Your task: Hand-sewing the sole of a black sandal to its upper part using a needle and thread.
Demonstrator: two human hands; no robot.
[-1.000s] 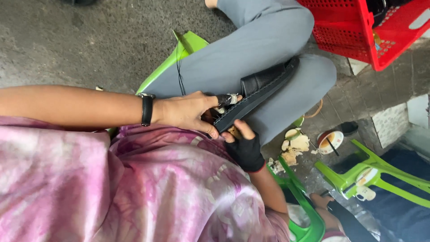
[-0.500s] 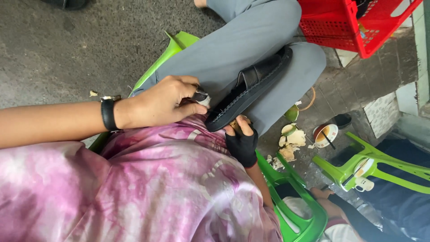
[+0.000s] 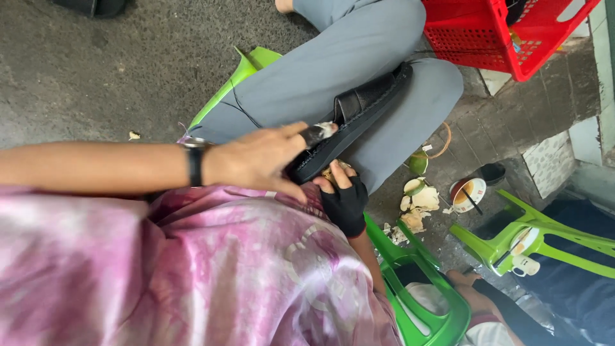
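Observation:
A black leather shoe [image 3: 359, 118] lies across my lap on my grey trousers [image 3: 333, 70], sole side towards me. My left hand [image 3: 259, 157], with a black band on the wrist, rests on the shoe's near end and pinches a small dark tool with a whitish tip [image 3: 318, 132] against the upper. My right hand [image 3: 343, 195], in a black fingerless glove, grips the shoe from underneath at its near end. A pink tie-dye shirt [image 3: 192, 275] fills the lower left and hides my right forearm.
A red plastic basket [image 3: 493, 32] stands at the top right. Green plastic stools [image 3: 423, 301] [image 3: 532, 240] stand at the lower right. A small bowl with a stick [image 3: 467, 194] and pale scraps [image 3: 416, 205] lie on the paving. Another person's hand [image 3: 471, 288] shows at the bottom.
My left hand has slid further along the shoe's near end, fingers stretched out with the tool tip on the upper. The right hand keeps its grip underneath.

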